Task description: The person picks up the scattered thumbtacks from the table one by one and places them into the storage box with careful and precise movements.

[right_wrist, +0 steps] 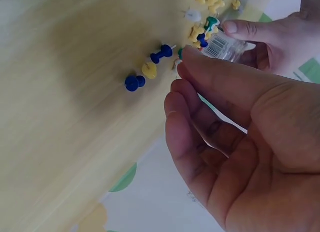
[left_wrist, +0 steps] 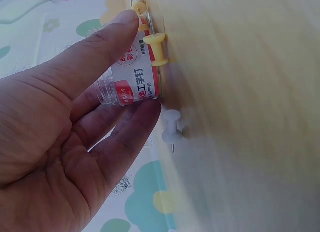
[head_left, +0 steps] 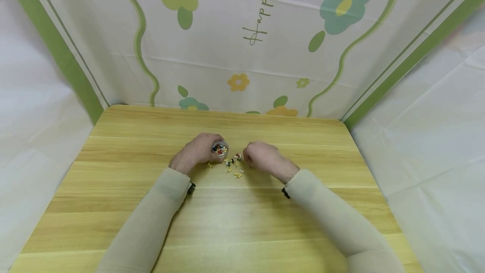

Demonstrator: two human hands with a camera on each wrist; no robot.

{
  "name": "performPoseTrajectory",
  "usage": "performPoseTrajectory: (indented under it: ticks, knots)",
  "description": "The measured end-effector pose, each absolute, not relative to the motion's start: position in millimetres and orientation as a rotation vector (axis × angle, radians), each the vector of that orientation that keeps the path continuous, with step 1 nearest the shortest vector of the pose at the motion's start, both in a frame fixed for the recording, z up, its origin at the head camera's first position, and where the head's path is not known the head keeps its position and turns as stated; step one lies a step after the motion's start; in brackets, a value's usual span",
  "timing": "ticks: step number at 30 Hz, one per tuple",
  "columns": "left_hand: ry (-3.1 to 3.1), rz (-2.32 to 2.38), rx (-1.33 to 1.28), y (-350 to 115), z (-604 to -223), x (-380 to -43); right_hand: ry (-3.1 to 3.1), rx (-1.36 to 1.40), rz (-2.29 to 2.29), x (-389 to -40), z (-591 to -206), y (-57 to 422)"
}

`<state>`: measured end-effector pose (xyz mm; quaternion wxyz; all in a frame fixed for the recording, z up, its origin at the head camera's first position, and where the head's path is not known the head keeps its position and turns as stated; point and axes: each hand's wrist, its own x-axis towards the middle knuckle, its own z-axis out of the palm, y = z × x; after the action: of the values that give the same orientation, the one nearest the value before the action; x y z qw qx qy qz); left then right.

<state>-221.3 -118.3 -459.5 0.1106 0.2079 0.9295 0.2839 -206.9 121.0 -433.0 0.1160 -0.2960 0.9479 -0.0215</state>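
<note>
My left hand grips a small clear jar with colourful push pins inside. In the left wrist view the thumb and fingers lie round the jar's labelled side. Loose push pins in yellow, white, green and dark colours are scattered on the table between the hands. My right hand is just right of them with its fingers bent. In the right wrist view its thumb and index fingertips come close together; whether a pin is between them is hidden. Two blue pins and a yellow pin lie near those fingertips.
The wood-grain table extends towards me and to both sides. Behind its far edge hangs a white cloth with flowers and writing. More white cloth hangs at the right. One yellow pin lies below the left hand.
</note>
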Motion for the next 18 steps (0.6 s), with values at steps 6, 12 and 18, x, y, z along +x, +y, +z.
performPoseTrajectory:
  ticks: [6,12,18]
  knots:
    - [2.731,0.83,0.624,-117.8,-460.6,-221.8,2.779,-0.861,0.042,-204.3,-438.2,122.0]
    - [2.725,0.835,0.629,-118.0,-461.7,-222.2,2.783,-0.875,0.023,-203.6,-442.8,122.9]
    - [2.729,0.817,0.622,-117.0,-461.3,-222.8,2.809,-0.883,0.033,-204.0,-444.1,121.1]
